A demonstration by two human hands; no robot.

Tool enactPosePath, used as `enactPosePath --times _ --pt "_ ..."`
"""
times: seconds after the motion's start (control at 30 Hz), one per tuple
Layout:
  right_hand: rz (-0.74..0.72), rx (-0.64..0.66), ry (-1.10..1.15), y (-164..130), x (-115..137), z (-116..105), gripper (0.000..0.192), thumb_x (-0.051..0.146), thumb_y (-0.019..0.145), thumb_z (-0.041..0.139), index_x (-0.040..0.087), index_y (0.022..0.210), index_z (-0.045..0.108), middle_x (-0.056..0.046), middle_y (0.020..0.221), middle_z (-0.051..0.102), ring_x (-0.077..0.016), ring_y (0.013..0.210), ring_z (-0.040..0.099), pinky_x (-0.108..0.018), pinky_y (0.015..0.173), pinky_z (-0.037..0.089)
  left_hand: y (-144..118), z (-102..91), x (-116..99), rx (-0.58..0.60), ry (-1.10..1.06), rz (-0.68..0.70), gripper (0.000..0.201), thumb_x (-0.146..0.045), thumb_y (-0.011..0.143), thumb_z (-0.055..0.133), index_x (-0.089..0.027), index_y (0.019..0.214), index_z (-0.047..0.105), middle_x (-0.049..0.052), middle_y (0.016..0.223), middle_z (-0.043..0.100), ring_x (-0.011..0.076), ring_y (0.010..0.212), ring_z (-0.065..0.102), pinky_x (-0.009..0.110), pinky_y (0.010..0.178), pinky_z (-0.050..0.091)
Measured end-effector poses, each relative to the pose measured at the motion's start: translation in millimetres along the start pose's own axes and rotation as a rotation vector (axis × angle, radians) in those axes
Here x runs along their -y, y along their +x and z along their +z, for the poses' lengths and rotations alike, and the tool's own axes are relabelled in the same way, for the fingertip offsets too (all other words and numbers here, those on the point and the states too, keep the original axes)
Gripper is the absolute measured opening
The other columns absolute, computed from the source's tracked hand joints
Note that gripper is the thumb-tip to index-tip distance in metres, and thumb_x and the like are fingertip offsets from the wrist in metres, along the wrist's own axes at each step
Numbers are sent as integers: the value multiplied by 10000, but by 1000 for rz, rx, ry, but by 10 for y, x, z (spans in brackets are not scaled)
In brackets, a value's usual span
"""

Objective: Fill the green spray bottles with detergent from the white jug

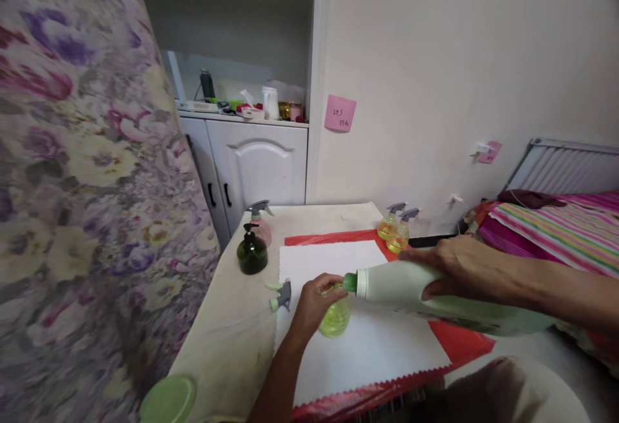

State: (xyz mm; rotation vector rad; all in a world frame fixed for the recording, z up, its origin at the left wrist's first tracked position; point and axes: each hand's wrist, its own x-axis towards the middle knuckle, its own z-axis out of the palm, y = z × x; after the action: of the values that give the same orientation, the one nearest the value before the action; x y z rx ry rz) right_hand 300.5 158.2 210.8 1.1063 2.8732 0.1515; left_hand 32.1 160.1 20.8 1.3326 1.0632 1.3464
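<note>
My right hand (467, 268) grips a large pale-green jug (411, 291), tilted on its side with its green spout (349, 282) over the mouth of a small clear bottle of yellow-green liquid (335, 316). My left hand (315, 300) wraps around that small bottle, which stands on a white cloth (358, 352). A grey spray head (281, 295) lies loose on the table just left of my left hand.
A dark green pump bottle (252, 252) and a pink spray bottle (262, 223) stand at the table's left. Two yellow spray bottles (397, 228) sit at the far edge. A green lid (169, 400) lies near the front. A floral mattress (72, 184) leans left; a bed (556, 229) is right.
</note>
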Motion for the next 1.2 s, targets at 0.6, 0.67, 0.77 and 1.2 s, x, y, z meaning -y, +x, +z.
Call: enactPosePath --times 0.6,0.67,0.77,1.2 --pt "41 42 -32 11 51 -36 541 280 795 680 209 1312 538 -129 838 765 -318 758 726 -343 604 478 7 -8 3 5 13 11 202 -253 669 743 -187 860 742 38 839 723 213 845 646 301 793 465" --pt "37 38 -39 10 52 -40 540 276 792 686 212 1308 538 -130 839 762 -315 759 727 -340 603 475 5 -5 2 0 16 7 203 -254 663 746 -186 854 742 38 832 723 211 833 646 299 780 466" --pt "27 36 -54 13 45 -39 533 281 801 679 213 1309 536 -124 835 761 -301 749 727 -330 604 477 3 -3 1 -4 22 4 197 -245 668 741 -186 855 742 36 834 721 208 834 645 295 782 464" --pt "24 23 -80 12 23 -4 576 307 777 709 237 1322 537 -85 816 765 -276 708 710 -322 573 481 18 -12 44 11 25 10 198 -249 691 729 -187 880 735 39 870 725 209 868 646 294 808 467"
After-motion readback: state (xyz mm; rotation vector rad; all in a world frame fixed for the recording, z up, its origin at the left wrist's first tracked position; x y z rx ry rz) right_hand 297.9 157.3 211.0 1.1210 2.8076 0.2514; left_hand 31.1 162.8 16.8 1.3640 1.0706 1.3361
